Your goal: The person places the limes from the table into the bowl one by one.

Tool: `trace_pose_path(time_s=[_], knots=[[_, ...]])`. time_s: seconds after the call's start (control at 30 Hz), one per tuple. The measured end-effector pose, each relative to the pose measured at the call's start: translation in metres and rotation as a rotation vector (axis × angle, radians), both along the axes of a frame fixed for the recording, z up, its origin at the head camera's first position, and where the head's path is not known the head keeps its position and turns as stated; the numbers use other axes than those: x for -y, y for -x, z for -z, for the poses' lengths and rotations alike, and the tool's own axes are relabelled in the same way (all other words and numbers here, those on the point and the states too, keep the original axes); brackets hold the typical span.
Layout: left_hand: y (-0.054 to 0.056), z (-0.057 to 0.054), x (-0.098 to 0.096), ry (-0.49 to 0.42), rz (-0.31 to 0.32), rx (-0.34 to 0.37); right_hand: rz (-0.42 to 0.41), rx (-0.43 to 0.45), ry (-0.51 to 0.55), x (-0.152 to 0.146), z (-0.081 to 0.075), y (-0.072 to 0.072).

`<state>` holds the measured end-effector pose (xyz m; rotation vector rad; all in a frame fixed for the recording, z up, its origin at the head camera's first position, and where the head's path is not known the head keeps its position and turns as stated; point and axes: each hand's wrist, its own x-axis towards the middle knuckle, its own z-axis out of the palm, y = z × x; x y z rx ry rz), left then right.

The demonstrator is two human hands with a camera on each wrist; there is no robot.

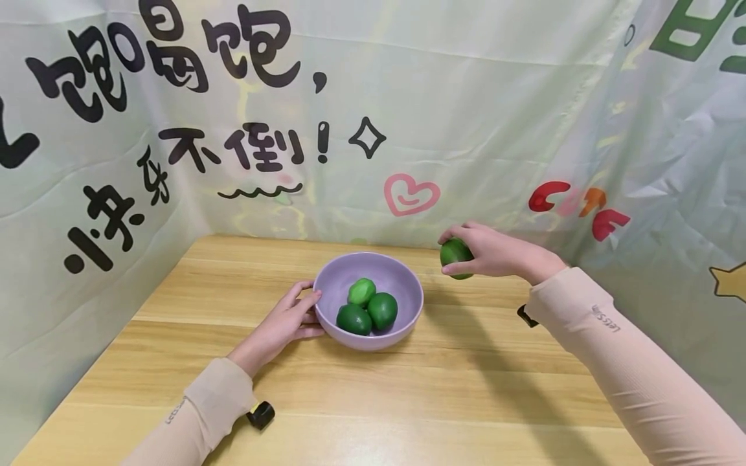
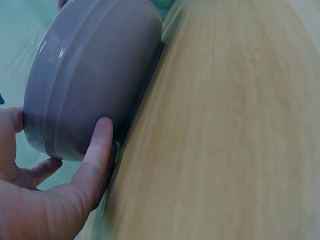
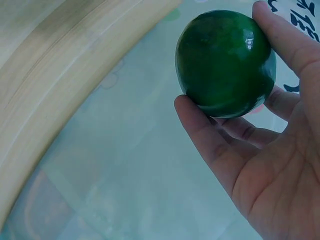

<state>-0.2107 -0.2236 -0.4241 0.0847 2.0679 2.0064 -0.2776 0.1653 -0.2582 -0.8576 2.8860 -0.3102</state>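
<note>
A lavender bowl (image 1: 408, 317) stands upright on the wooden table with three green limes in it: a lighter one (image 1: 362, 292) at the back and two darker ones (image 1: 383, 310) in front. My left hand (image 1: 294, 315) holds the bowl by its left side, its fingers spread along the outer wall (image 2: 95, 75). To the right of the bowl, my right hand (image 1: 489, 251) grips another dark green lime (image 1: 456, 257) above the table. In the right wrist view, thumb and fingers wrap around this glossy lime (image 3: 225, 65).
The wooden table (image 1: 350, 401) runs back to a pale cloth backdrop (image 1: 466, 97) printed with lettering and a pink heart (image 1: 411, 194). Cloth also closes off the left and right sides. A small black device (image 1: 260, 415) sits at the left wrist.
</note>
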Motion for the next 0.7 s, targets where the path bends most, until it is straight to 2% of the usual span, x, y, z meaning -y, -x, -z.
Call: trace_pose_path(time_s=[0.3,0.7], knots=[[0.0,-0.001,-0.001,-0.001,0.002,-0.003,-0.057,-0.012,0.005,0.016,0.003,0.0],[0.0,0.0,0.0,-0.005,0.007,-0.007,-0.09,-0.019,0.003,0.037,0.004,-0.001]])
